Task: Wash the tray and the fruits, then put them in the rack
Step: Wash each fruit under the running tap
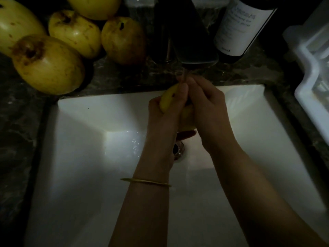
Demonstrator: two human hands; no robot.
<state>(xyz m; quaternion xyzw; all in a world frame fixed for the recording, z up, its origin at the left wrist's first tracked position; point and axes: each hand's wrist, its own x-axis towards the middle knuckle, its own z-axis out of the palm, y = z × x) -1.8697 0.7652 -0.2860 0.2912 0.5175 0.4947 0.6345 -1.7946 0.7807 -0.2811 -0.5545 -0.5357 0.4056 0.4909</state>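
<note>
Dim kitchen, white sink (85, 113) in a dark stone counter (19, 139). Left hand (163, 114) and right hand (208, 107) both gripped one yellow fruit (168, 99) under the faucet (195, 56). Risk: wet skin, so it could slip and bruise in the basin. Count: one held, five counter fruits (48, 65), one bottle (240, 27), one rack (306, 86); no tray seen.
</note>
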